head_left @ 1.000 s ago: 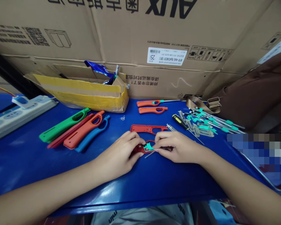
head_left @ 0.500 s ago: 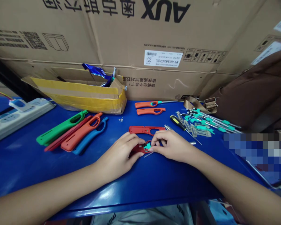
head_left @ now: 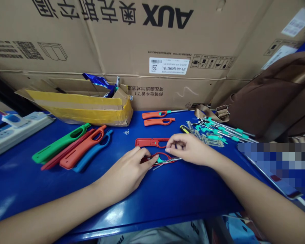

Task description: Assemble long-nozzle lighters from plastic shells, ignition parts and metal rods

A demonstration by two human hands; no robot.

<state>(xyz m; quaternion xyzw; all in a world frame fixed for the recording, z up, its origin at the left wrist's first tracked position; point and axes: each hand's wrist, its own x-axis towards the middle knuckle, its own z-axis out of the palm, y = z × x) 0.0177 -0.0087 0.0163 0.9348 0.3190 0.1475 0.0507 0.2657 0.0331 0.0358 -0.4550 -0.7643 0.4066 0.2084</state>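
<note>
My left hand (head_left: 128, 169) lies on the blue table (head_left: 167, 196), fingers curled down on the left end of a red plastic handle half (head_left: 165, 156). A teal piece (head_left: 159, 160) and a thin metal rod sit in that half. My right hand (head_left: 190, 149) hovers just right of it with thumb and fingers pinched together; what they hold is too small to name. A second red handle half (head_left: 148, 142) lies just behind.
Green, red, orange and blue handles (head_left: 71, 147) lie at left. Two orange handles (head_left: 157, 118) lie at the back, with a pile of teal-tipped metal rods (head_left: 216, 134) at right. A taped cardboard tray (head_left: 83, 105), a power strip (head_left: 12, 127) and a brown bag (head_left: 264, 98) ring the table.
My right hand has lifted off the red half and drawn back to the right. The teal piece now lies exposed in the half. The camera has shifted slightly.
</note>
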